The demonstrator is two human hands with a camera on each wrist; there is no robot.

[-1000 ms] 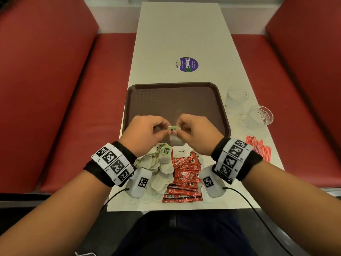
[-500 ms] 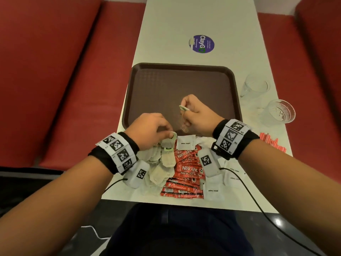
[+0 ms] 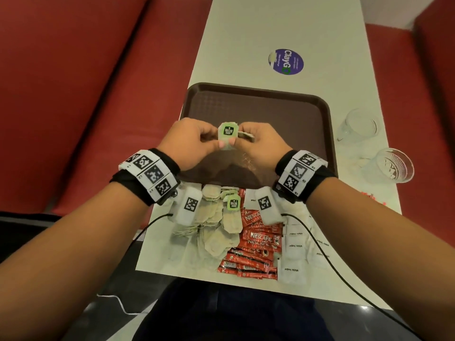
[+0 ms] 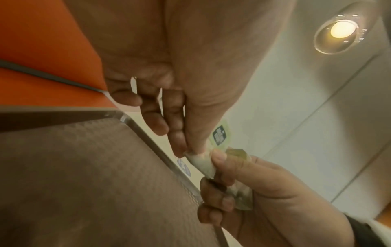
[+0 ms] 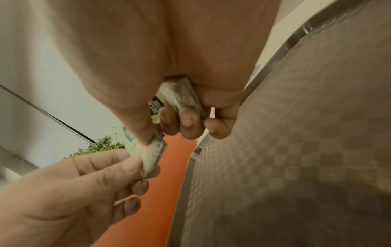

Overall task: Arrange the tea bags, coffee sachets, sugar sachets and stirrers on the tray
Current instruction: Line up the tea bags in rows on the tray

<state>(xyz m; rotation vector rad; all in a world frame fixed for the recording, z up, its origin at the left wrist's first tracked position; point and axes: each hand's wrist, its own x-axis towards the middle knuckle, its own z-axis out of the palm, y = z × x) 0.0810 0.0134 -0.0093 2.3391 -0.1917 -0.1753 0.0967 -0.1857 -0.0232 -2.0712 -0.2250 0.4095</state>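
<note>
Both hands meet above the near half of the brown tray (image 3: 261,107). My left hand (image 3: 194,141) and right hand (image 3: 258,146) pinch one tea bag (image 3: 227,135) with a green tag between thumbs and forefingers. The right wrist view shows a second tea bag (image 5: 182,98) tucked under the right hand's curled fingers, and the shared tea bag (image 5: 152,157) below it. On the table's near edge lie a pile of tea bags (image 3: 216,225), red coffee sachets (image 3: 258,244) and white sugar sachets (image 3: 295,249). Red stirrers (image 3: 371,195) peek out past my right forearm.
Two clear glasses (image 3: 357,126) (image 3: 391,166) stand right of the tray. A round purple sticker (image 3: 285,61) is on the white table (image 3: 246,33) beyond it. Red bench seats (image 3: 86,94) flank the table. Sensor cables trail from both wrists.
My left hand has lifted from the tea bag pile with a tea bag and met the right hand over the tray. The right hand still keeps its own tea bag.
</note>
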